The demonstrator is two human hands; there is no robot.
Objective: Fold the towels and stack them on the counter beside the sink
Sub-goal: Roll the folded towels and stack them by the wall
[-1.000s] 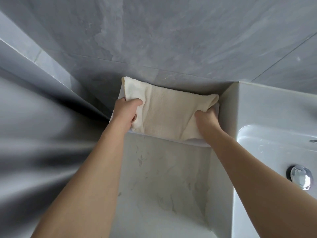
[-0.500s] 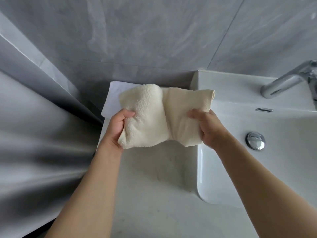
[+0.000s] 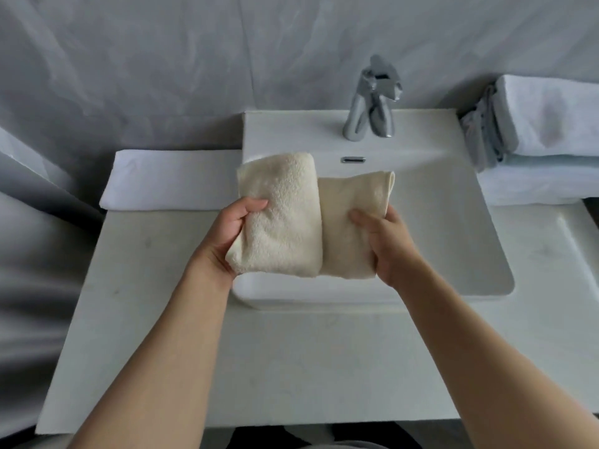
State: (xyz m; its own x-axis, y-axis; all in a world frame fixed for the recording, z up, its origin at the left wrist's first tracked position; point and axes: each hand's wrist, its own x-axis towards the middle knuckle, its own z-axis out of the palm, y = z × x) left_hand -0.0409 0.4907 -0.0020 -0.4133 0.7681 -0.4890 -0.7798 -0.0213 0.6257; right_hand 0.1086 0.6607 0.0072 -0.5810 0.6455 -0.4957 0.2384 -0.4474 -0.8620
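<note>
Cream terry towel [image 3: 291,218] (folded) gripped by both hands.

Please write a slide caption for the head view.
Both hands, left and right, hold a cream towel above the sink.

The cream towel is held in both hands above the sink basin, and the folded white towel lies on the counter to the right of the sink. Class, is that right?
Not quite. The head view shows the cream towel held by the left hand and right hand above the sink, but the folded white towel lies on the counter to the left of it.
</note>
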